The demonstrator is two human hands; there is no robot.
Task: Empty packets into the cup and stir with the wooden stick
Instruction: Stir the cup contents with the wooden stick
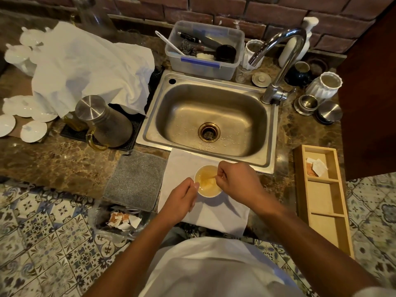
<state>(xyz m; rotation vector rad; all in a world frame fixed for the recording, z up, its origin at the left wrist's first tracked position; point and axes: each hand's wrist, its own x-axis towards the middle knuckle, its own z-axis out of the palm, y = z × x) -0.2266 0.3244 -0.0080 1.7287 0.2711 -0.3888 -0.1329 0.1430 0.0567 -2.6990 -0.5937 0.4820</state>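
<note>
I am standing in a kitchen: a stainless steel sink (205, 116) with a curved chrome tap (280, 61) is set into my brown marble tabletop (55, 163), backed by a red brick wall (235, 11), with white china plates (32, 127) and a clear plastic tub of washing-up tools (203, 50) nearby.

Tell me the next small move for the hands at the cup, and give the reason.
Probably keep stirring. The right hand holds the wooden stick with its tip in the cup, and the left hand steadies the cup's side on the white napkin. The liquid looks pale yellow and cloudy, so a few more slow circles seem sensible. A few packets lie in the wooden tray.
</note>
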